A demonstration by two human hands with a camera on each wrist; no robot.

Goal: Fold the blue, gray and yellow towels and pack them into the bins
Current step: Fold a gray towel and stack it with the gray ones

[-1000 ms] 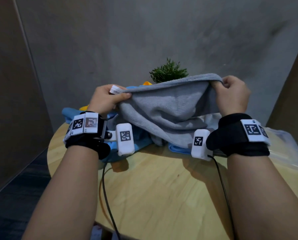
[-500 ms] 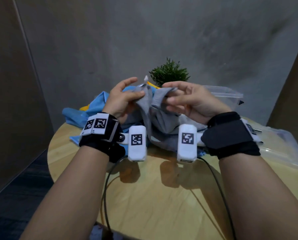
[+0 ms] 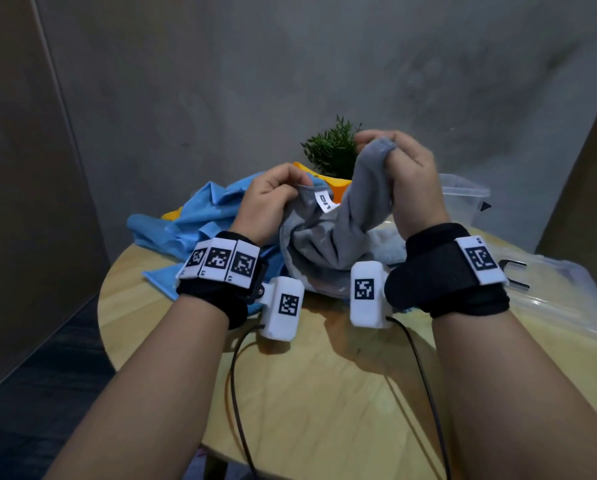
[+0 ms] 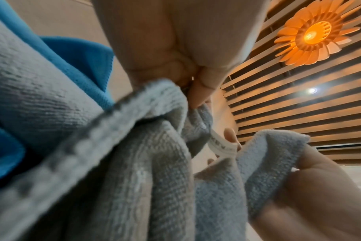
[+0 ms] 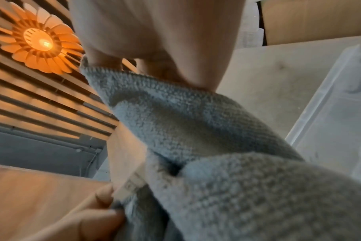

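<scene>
**Operator:** Since half a second ago, the right hand [image 3: 409, 178] has risen with a bunched corner of the gray towel [image 3: 342, 244], and the left hand [image 3: 272, 202] has dropped to the edge by the white tag [image 3: 324, 201]. Which step is this?

**Inspector:** Step in hand, by my judgement: locating corners of the gray towel before the first fold. Both hands hold it in curled, pinching grips, the right one above and beyond the left. The towel hangs between them, its lower part resting on the counter [image 3: 324, 393].

**Operator:** Next move?

**Inspector:** Probably spread the hands apart to draw the edge taut. The blue towel [image 3: 200, 216] lies beyond the left hand, the yellow towel [image 3: 338, 181] between and beyond both hands, both unfolded. A clear bin [image 3: 463, 195] stands just beyond the right hand.

**Operator:** Any writing?

**Inspector:** The tag carries a dark mark, too small to read. Wrist bands [image 3: 220, 265] show square coded patterns only.
</scene>
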